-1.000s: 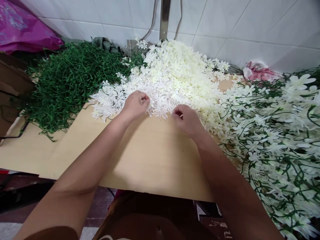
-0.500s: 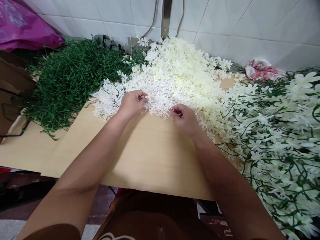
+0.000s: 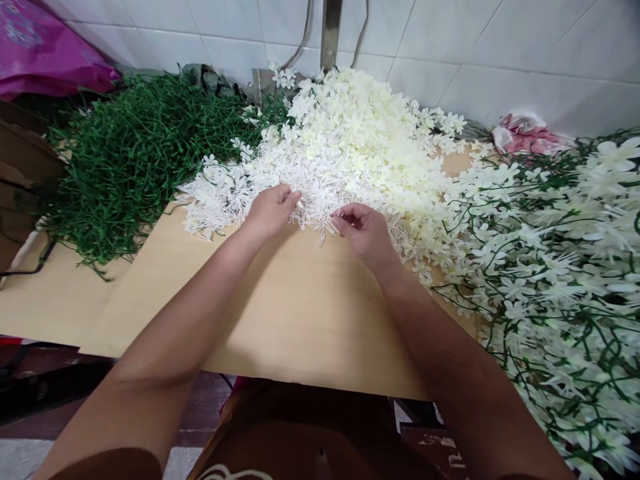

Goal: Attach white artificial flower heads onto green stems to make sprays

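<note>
My left hand (image 3: 274,210) is at the front of a heap of thin white plastic flower stamens (image 3: 320,177), thumb and fingertips pinched together. Whatever is between them is too small to make out. To its right, my right hand (image 3: 367,233) pinches a white stamen piece (image 3: 326,227) at the heap's front edge, its strands pointing down to the board. Behind the stamens rises a mound of cream artificial petals (image 3: 370,120).
Green plastic stems (image 3: 150,147) lie heaped at left, beside a cardboard box (image 3: 25,160) and a purple bag (image 3: 50,53). Assembled white flowers on green stems (image 3: 550,267) fill the right side. A wooden board (image 3: 320,313) lies beneath; a tiled wall (image 3: 450,40) stands behind.
My left hand has shifted slightly right and its fingers have closed more. My right hand has moved a little left, and some stamen strands stick out further toward me.
</note>
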A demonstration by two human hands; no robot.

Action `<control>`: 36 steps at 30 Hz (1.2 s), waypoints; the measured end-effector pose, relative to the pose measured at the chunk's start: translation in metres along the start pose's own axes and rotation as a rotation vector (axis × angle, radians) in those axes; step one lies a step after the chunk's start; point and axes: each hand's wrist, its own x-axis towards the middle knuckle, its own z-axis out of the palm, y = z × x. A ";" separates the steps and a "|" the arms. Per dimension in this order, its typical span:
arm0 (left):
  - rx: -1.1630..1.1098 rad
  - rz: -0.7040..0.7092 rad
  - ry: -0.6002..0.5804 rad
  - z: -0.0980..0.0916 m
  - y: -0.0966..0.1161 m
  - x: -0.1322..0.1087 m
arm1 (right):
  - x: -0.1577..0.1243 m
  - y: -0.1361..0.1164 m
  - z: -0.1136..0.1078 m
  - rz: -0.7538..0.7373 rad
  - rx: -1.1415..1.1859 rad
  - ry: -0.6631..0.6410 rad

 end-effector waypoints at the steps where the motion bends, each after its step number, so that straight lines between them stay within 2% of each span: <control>1: -0.060 0.019 -0.028 0.002 0.001 -0.001 | 0.001 -0.001 0.002 0.011 0.045 -0.014; 5: -0.259 0.086 -0.145 0.004 0.009 -0.009 | 0.008 -0.004 0.012 0.012 0.163 -0.017; 8: -0.405 0.053 -0.229 0.003 0.018 -0.017 | 0.013 -0.004 0.021 -0.014 0.170 0.022; 14: -0.606 -0.085 -0.224 0.000 0.022 -0.029 | 0.016 0.003 0.031 -0.006 0.111 -0.022; 19: -0.626 -0.079 -0.237 0.001 0.017 -0.034 | 0.013 0.010 0.032 -0.021 0.030 0.029; 23: -0.629 -0.063 -0.220 0.002 0.013 -0.035 | 0.011 0.014 0.034 -0.162 -0.064 0.078; 26: -0.645 -0.070 -0.220 0.003 0.011 -0.034 | 0.010 0.016 0.035 -0.235 -0.098 0.067; 32: -0.614 -0.074 -0.247 0.004 0.009 -0.033 | 0.008 0.015 0.037 -0.143 -0.047 0.056; 36: -0.521 -0.035 -0.223 0.008 0.006 -0.033 | 0.006 0.014 0.040 -0.057 -0.027 0.040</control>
